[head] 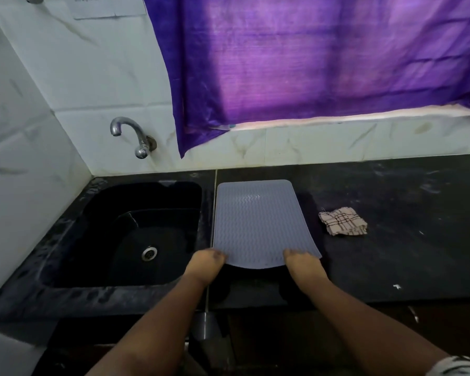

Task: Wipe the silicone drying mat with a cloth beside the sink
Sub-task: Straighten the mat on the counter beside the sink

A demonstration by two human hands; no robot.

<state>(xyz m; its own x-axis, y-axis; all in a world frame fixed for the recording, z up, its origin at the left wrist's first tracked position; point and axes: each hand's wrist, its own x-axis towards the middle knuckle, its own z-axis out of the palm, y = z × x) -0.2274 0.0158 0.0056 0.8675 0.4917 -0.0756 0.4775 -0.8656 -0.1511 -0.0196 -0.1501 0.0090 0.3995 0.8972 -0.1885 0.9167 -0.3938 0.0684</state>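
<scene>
Head view: both hands (251, 263) pinch the mat's (258, 221) near end, its long axis pointing wallward.

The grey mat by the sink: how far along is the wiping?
Barely begun. The mat already lies on the dark counter right of the sink. In hand: the left hand and right hand grip its two near corners, the near edge looking slightly lifted. Left to do: pick up the checked cloth, lying untouched to the mat's right, and wipe.

A home kitchen is showing: black sink (136, 234) and wall tap (132, 135) lying left of the hands, tiled wall (92, 77) beyond.
</scene>
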